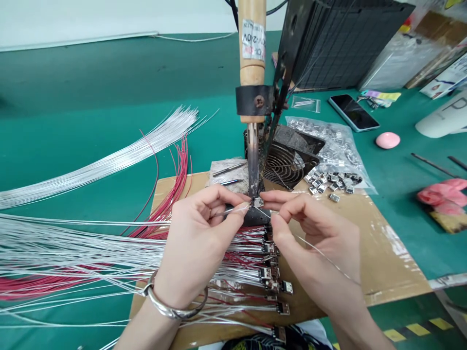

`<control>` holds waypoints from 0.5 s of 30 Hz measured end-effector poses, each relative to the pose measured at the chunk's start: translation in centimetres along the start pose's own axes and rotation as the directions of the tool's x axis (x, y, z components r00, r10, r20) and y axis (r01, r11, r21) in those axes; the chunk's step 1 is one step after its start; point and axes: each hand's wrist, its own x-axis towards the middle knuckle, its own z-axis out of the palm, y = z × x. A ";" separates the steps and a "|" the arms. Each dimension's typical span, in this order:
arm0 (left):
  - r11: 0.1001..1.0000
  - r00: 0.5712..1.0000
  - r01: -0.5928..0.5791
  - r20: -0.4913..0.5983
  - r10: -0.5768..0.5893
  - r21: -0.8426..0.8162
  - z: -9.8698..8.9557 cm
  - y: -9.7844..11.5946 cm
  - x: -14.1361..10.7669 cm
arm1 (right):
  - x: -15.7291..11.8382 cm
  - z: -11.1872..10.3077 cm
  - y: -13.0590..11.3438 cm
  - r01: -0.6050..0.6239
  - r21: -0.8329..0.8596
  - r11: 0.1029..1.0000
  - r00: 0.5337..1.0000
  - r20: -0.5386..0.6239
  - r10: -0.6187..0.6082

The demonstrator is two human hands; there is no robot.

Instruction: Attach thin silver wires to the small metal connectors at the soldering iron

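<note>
Below the tip of an upright soldering iron (pixel 253 160) with a wooden handle, my two hands meet. My left hand (pixel 204 233) is closed, thumb and forefinger pinching a thin white wire (pixel 242 209) by its end. A small metal USB connector (pixel 259 202) sits at the iron's tip, against the fingertips of my right hand (pixel 314 233). That hand is closed too, with a thin strand of solder wire (pixel 321 253) running between its thumb and fingers and back across the palm. Whether the connector is gripped or only touched by the right forefinger is hard to see.
Wired connectors (pixel 268 272) lie in rows on the cardboard (pixel 386 272) under my hands. White wires (pixel 109 167) and red wires (pixel 175 189) spread left. Behind the iron stands a fan (pixel 284 163). Loose connectors (pixel 333 182), a phone (pixel 353 113) and a cup (pixel 443 116) are at right.
</note>
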 end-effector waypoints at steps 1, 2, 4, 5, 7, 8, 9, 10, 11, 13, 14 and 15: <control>1.000 1.000 -0.004 0.003 0.004 -0.005 0.0 0.0 0.0 | 0.0 0.0 0.0 0.001 0.000 1.000 1.000 -0.003 -0.001; 1.000 1.000 -0.007 0.002 0.007 -0.007 0.0 0.0 -0.1 | 0.0 0.0 0.0 0.003 -0.001 1.000 1.000 -0.004 -0.003; 1.000 1.000 -0.018 -0.002 0.018 -0.008 0.0 0.0 -0.1 | 0.1 0.0 0.1 0.007 -0.001 1.000 1.000 -0.007 -0.007; 1.000 1.000 -0.021 -0.004 0.021 -0.007 0.1 0.0 -0.2 | 0.1 0.0 0.1 0.008 -0.003 1.000 1.000 -0.007 -0.008; 1.000 1.000 -0.025 -0.006 0.025 -0.004 0.1 0.0 -0.2 | 0.1 0.1 0.1 0.008 -0.004 1.000 1.000 -0.008 -0.008; 1.000 1.000 -0.027 -0.007 0.027 -0.002 0.1 0.0 -0.2 | 0.1 0.1 0.1 0.009 -0.004 1.000 1.000 -0.008 -0.009; 1.000 1.000 -0.027 -0.006 0.027 0.001 0.1 0.0 -0.1 | 0.1 0.1 0.2 0.009 -0.004 1.000 1.000 -0.006 -0.009; 1.000 1.000 -0.028 -0.007 0.028 0.004 0.1 0.0 -0.1 | 0.1 0.1 0.2 0.011 -0.004 1.000 1.000 -0.004 -0.011; 1.000 1.000 -0.026 -0.006 0.026 0.006 0.1 -0.1 0.0 | 0.1 0.1 0.2 0.012 -0.005 1.000 1.000 -0.003 -0.012; 1.000 1.000 -0.018 -0.001 0.018 0.005 0.1 -0.2 0.0 | 0.1 0.1 0.2 0.010 -0.011 1.000 1.000 -0.008 -0.010; 1.000 1.000 -0.015 0.002 0.015 0.002 0.1 -0.2 0.0 | 0.1 0.1 0.2 0.008 -0.014 1.000 1.000 -0.012 -0.009; 1.000 1.000 -0.013 0.005 0.013 -0.002 0.1 -0.2 0.0 | 0.0 0.1 0.2 0.011 -0.016 1.000 1.000 -0.016 -0.011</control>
